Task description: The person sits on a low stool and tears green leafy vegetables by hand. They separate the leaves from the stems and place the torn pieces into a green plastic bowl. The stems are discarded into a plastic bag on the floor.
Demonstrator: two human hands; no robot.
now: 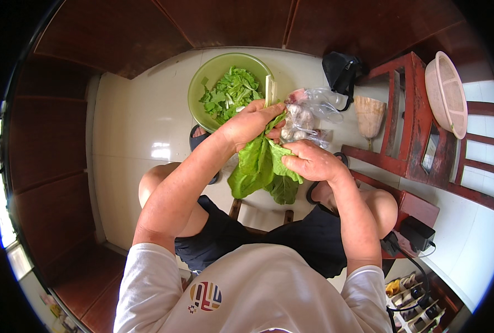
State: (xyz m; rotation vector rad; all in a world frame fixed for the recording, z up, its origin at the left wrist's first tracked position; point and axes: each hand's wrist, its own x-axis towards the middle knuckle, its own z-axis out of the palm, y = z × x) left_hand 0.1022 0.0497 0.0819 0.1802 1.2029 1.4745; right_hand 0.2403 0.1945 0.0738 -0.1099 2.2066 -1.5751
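My left hand (255,120) grips the pale stalks of a bunch of leafy greens (253,166), whose cut stem ends point up and away from me. The broad leaves hang down toward my lap. On the right side of the bunch, my right hand (309,160) pinches one leaf between thumb and fingers. Just beyond my left hand, a green plastic basin (197,89) stands on the floor with torn green leaves (234,89) inside. Part of its near rim is hidden by my left hand and forearm.
Garlic bulbs (299,120) in clear plastic bags lie right of the basin. Behind them are a black bag (340,73) and a large cut root vegetable (369,114). A pink plastic colander (444,95) rests on a red wooden chair (413,120). Black power adapters (415,233) with cables sit at lower right.
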